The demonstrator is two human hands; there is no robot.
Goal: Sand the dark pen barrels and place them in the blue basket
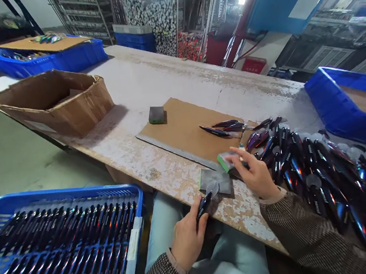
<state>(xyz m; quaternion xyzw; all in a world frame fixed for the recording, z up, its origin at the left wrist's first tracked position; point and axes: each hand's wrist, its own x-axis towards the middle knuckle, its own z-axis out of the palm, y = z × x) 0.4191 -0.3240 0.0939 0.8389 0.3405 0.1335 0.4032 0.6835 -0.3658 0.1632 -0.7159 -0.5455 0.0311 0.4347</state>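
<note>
My left hand [189, 233] is closed around a dark, glossy fishing lure [205, 205], its clear lip pointing away from me. The lip is over a flat grey sanding pad [219, 180] at the table's front edge. A green-edged grey sanding block [224, 163] is under the fingers of my right hand [254, 174], which appear to pinch its right side. Something small and dark shows beneath those fingers; I cannot make out what. Beyond them, several lures [224, 127] lie on a brown cardboard sheet [184, 123]. Another sanding block [156, 115] rests on its far left corner.
A big heap of dark lures [324, 171] covers the table's right side, beside a blue bin [342, 110]. At lower left, a blue crate [136, 193] holds lures in rows. An open cardboard box [80, 110] and another blue tub [86, 55] stand at the table's left.
</note>
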